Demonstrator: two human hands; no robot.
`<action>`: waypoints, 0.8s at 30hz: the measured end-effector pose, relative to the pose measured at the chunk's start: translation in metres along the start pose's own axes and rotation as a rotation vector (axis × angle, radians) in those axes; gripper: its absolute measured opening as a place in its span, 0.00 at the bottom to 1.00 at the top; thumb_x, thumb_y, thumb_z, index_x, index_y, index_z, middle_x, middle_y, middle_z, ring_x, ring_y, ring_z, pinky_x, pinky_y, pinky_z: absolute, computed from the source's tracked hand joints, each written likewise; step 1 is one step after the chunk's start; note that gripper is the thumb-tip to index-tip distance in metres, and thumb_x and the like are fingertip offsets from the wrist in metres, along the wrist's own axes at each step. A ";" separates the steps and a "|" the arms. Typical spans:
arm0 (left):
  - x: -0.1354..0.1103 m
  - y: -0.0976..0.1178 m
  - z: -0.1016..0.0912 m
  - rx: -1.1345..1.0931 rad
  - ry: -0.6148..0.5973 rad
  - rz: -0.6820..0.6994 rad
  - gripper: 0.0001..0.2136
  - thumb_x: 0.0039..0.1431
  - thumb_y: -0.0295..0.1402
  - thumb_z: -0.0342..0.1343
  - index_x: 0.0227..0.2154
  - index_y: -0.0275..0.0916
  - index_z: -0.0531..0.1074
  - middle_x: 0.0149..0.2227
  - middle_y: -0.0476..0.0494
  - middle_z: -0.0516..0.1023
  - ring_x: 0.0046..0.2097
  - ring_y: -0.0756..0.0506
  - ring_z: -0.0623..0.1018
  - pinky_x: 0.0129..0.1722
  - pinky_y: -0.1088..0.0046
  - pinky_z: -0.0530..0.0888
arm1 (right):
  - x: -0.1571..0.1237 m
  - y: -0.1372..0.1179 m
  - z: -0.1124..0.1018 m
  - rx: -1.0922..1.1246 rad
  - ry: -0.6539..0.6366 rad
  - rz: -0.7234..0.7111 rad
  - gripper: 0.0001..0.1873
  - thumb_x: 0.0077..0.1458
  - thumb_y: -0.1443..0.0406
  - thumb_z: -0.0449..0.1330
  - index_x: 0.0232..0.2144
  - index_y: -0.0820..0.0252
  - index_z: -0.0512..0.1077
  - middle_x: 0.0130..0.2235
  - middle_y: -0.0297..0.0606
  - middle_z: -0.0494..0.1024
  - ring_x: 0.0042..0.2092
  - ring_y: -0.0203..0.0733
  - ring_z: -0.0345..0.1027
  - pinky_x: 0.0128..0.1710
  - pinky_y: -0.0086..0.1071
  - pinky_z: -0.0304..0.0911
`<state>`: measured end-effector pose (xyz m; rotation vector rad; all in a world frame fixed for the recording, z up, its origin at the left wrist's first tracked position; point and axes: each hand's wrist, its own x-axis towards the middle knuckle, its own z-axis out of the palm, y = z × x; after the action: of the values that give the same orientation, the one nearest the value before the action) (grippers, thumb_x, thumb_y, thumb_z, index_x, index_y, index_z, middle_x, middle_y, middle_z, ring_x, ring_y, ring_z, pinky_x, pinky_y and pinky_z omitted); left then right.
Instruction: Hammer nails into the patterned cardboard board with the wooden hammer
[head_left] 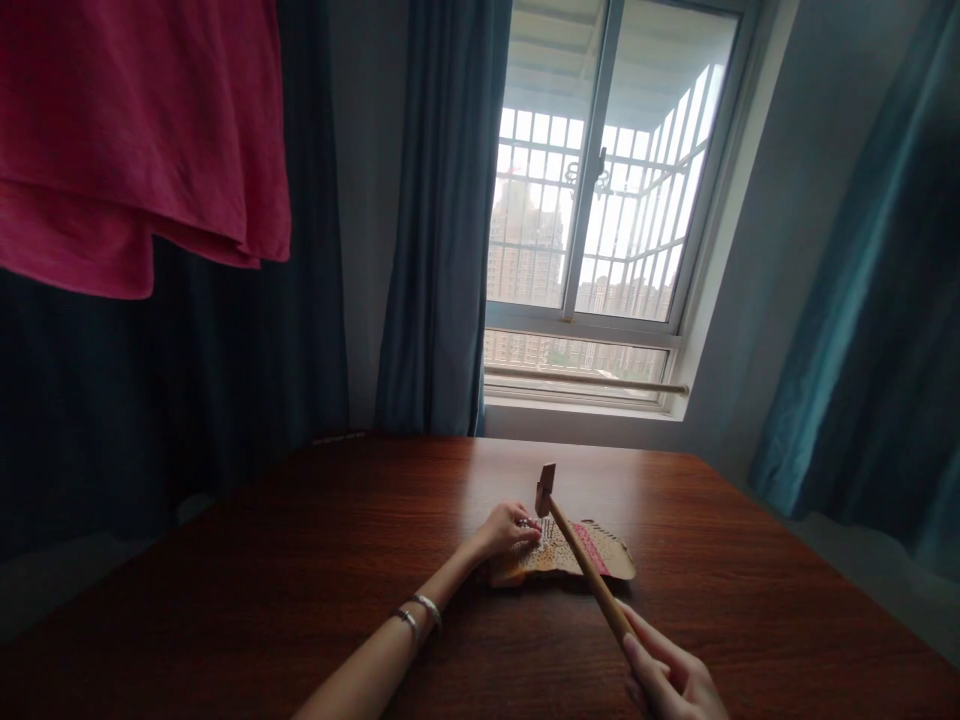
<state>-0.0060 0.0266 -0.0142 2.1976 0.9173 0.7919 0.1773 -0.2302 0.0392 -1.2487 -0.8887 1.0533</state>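
My right hand (671, 672) is closed around the wooden handle of a hammer (589, 572). The hammer's head is raised above a piece of cardboard (616, 562) on the table. Dark holes or dots cover much of the cardboard, which also has a pink-red printed band. Several thin upright pins that look like nails (548, 527) stand in it near the hammer head. At the cardboard's left part, my left hand (507, 530) has its fingertips pinched together beside these pins. What the fingers hold is too small to make out. Two silver bangles circle the left wrist.
The brown wooden table (337, 560) reaches back to the wall below a barred window (585, 200). Blue-grey curtains (442, 220) hang on both sides. A pink-red cloth (142, 140) hangs at upper left.
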 end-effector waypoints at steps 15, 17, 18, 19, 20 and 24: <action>-0.004 0.010 0.001 -0.146 -0.029 -0.078 0.17 0.43 0.42 0.59 0.27 0.31 0.77 0.33 0.42 0.76 0.30 0.49 0.72 0.26 0.79 0.64 | -0.004 -0.010 0.008 -0.025 -0.043 0.019 0.37 0.36 0.47 0.63 0.45 0.66 0.71 0.13 0.25 0.55 0.16 0.27 0.47 0.17 0.24 0.39; -0.005 0.009 0.002 -0.167 -0.025 -0.081 0.17 0.43 0.43 0.59 0.28 0.31 0.77 0.33 0.42 0.76 0.30 0.49 0.72 0.26 0.79 0.65 | -0.003 -0.010 0.008 -0.012 -0.052 0.019 0.37 0.37 0.47 0.62 0.45 0.66 0.71 0.13 0.25 0.54 0.17 0.27 0.46 0.17 0.24 0.37; -0.005 0.009 0.002 -0.179 -0.030 -0.083 0.17 0.43 0.43 0.59 0.29 0.31 0.77 0.33 0.42 0.76 0.30 0.49 0.73 0.26 0.79 0.65 | -0.003 -0.010 0.009 -0.012 -0.054 0.021 0.37 0.37 0.47 0.62 0.45 0.66 0.71 0.13 0.25 0.54 0.17 0.27 0.46 0.17 0.24 0.37; -0.005 0.009 0.002 -0.191 -0.039 -0.085 0.17 0.42 0.42 0.59 0.29 0.31 0.77 0.33 0.42 0.76 0.30 0.49 0.73 0.26 0.79 0.65 | -0.003 -0.009 0.008 -0.017 -0.052 0.021 0.37 0.36 0.47 0.63 0.45 0.66 0.71 0.13 0.25 0.54 0.17 0.27 0.45 0.17 0.24 0.37; -0.005 0.009 0.003 -0.202 -0.047 -0.087 0.17 0.42 0.42 0.59 0.28 0.31 0.77 0.33 0.42 0.76 0.30 0.49 0.73 0.26 0.79 0.65 | -0.003 -0.008 0.008 -0.024 -0.048 0.023 0.37 0.36 0.47 0.63 0.44 0.66 0.72 0.13 0.24 0.53 0.17 0.27 0.45 0.17 0.23 0.37; -0.006 0.011 -0.002 -0.185 -0.055 -0.067 0.17 0.41 0.42 0.60 0.30 0.32 0.78 0.35 0.42 0.76 0.32 0.49 0.73 0.29 0.78 0.66 | -0.002 -0.007 0.006 -0.027 -0.031 0.026 0.37 0.35 0.47 0.63 0.44 0.66 0.72 0.13 0.25 0.55 0.17 0.26 0.46 0.17 0.23 0.39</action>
<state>-0.0064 0.0165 -0.0061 2.0075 0.8511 0.7499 0.1722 -0.2301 0.0468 -1.2719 -0.9149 1.0867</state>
